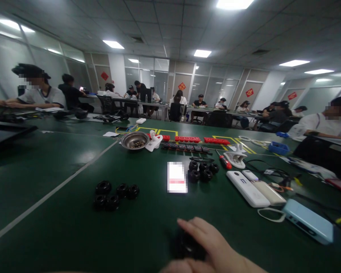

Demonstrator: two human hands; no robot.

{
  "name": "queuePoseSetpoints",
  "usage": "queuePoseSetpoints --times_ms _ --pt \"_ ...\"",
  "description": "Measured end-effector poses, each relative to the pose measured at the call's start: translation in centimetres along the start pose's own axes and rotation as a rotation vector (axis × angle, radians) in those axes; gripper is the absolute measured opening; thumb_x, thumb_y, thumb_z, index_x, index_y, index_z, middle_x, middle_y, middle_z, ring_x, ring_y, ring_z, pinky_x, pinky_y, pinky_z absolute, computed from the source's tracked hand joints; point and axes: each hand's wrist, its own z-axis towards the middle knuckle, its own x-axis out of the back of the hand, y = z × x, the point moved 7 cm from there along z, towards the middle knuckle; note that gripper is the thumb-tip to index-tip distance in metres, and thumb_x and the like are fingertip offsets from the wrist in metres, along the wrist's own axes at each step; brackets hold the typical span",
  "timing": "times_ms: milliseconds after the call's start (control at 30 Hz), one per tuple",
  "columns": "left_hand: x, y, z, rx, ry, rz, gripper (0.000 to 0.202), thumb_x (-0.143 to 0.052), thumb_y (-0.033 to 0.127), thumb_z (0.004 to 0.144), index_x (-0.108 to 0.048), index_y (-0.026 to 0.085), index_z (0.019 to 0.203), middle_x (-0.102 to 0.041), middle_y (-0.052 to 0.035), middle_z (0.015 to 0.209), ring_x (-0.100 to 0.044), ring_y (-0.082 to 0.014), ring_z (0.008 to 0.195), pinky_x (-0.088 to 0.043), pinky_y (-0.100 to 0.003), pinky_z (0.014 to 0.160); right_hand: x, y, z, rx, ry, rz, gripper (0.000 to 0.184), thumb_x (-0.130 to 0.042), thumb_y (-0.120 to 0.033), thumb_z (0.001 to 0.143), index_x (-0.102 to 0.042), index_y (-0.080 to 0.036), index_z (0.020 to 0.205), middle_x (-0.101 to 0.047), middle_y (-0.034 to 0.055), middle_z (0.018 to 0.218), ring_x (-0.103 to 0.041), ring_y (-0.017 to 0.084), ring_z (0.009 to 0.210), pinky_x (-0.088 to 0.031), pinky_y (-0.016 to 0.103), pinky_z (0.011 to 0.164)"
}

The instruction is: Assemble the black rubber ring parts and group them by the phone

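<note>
So the right hand (214,240) comes in from the lower right of the frame, and the black round piece (190,245) sits right under it, bottom centre. Fingers are closed over the thing, covering part of it, and it's pretty blurry down there. There's a smeared bit of finger or thumb at the bottom edge; could be the same hand or the left one, so I honestly can't tell what the left is up to or whether the two are together. Up and left of the hand there's a bunch of five black wheels (112,202), and another five-piece cluster (207,175) near the middle, just right of a bright, pixelated white rectangle (177,177). That rectangle lies between the two groups. Further up: a metal bowl (124,143) with small bits in it, a white stand (155,143) beside it, red strips (187,139) and a row of black parts (187,147) running across. The right side is the crowded one: red screwdriver (225,162), white bracket (238,161), white slab-like device (248,189), cream one (269,192) next to it, light blue box (308,221), plus tangled black cables (268,172). People sit at tables across the upper half.
</note>
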Motion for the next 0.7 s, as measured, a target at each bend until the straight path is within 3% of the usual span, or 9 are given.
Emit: queuePoseSetpoints --times_ms 67,133,167,267,333,400,567,600,700 --pt "2.0 0.7 0.7 0.009 0.074 -0.005 0.044 -0.039 0.051 0.077 -0.045 0.032 0.116 -0.055 -0.0050 0.111 -0.045 -0.0263 0.107 -0.032 -0.043 0.093 1.7 2.0 -0.4 -0.108 0.259 0.152 0.043 -0.053 -0.030 0.076 -0.045 -0.021 0.117 -0.054 0.0080 0.104 -0.051 0.021 0.095 -0.041 0.033 0.081" --pt "4.7 0.1 1.7 0.150 0.288 -0.051 0.061 -0.037 0.052 0.077 -0.026 0.022 0.129 -0.035 -0.0104 0.130 -0.031 -0.0287 0.119 -0.026 -0.044 0.097 2.2 3.9 -0.6 -0.223 0.423 0.348 0.034 -0.052 -0.032 0.076 -0.048 -0.021 0.108 -0.054 0.0066 0.101 -0.052 0.021 0.093 -0.043 0.032 0.078" --pt "5.1 -0.6 2.3 0.255 0.291 -0.089 0.058 -0.034 0.051 0.079 -0.028 0.019 0.127 -0.035 -0.0115 0.130 -0.032 -0.0276 0.118 -0.027 -0.042 0.097 1.9 4.6 -0.5 -0.271 0.442 0.453 0.032 -0.052 -0.035 0.076 -0.048 -0.020 0.104 -0.055 0.0057 0.095 -0.054 0.020 0.086 -0.045 0.031 0.071" --pt "4.4 -2.5 3.5 0.532 0.178 -0.217 0.050 -0.026 0.053 0.080 -0.051 0.016 0.102 -0.055 -0.0104 0.100 -0.048 -0.0238 0.096 -0.037 -0.037 0.085 0.4 5.2 -0.1 -0.365 0.399 0.551 0.025 -0.052 -0.037 0.075 -0.046 -0.019 0.090 -0.054 0.0005 0.074 -0.053 0.015 0.063 -0.043 0.024 0.052" --pt "3.7 -2.7 3.9 0.582 0.141 -0.312 0.048 -0.030 0.057 0.077 -0.053 0.017 0.088 -0.057 -0.0056 0.080 -0.052 -0.0199 0.077 -0.042 -0.032 0.072 -0.3 4.6 0.1 -0.394 0.350 0.399 0.020 -0.050 -0.033 0.076 -0.045 -0.019 0.088 -0.054 -0.0010 0.070 -0.051 0.013 0.059 -0.041 0.023 0.052" --pt "3.6 -2.9 3.9 0.616 0.185 -0.406 0.045 -0.033 0.058 0.076 -0.052 0.017 0.078 -0.054 -0.0020 0.070 -0.051 -0.0170 0.066 -0.042 -0.029 0.063 -0.7 3.7 0.6 -0.380 0.299 0.197 0.017 -0.047 -0.030 0.079 -0.046 -0.019 0.091 -0.056 -0.0004 0.071 -0.053 0.014 0.060 -0.040 0.024 0.055" --pt "5.3 -4.2 2.4 0.903 0.609 -0.613 0.033 -0.045 0.048 0.072 -0.053 0.016 0.074 -0.057 -0.0043 0.080 -0.052 -0.0189 0.084 -0.039 -0.028 0.079 -0.5 0.5 3.1 -0.109 0.312 -0.342 0.032 -0.038 -0.037 0.082 -0.052 -0.011 0.093 -0.059 0.0090 0.075 -0.054 0.021 0.065 -0.039 0.031 0.058" --pt "5.4 -4.3 2.3 0.961 0.645 -0.673 0.032 -0.046 0.046 0.071 -0.053 0.015 0.076 -0.057 -0.0040 0.078 -0.053 -0.0187 0.082 -0.040 -0.028 0.077 -0.6 0.1 3.6 -0.052 0.304 -0.417 0.035 -0.035 -0.039 0.083 -0.054 -0.010 0.092 -0.059 0.0101 0.073 -0.053 0.022 0.064 -0.039 0.032 0.057" --pt "5.1 -4.6 2.4 1.109 0.545 -0.786 0.031 -0.039 0.045 0.075 -0.050 0.016 0.078 -0.054 -0.0008 0.066 -0.054 -0.0168 0.065 -0.043 -0.029 0.062 -0.6 -0.3 4.6 0.036 0.247 -0.459 0.039 -0.034 -0.043 0.083 -0.055 -0.011 0.092 -0.057 0.0107 0.073 -0.051 0.022 0.064 -0.038 0.033 0.057"
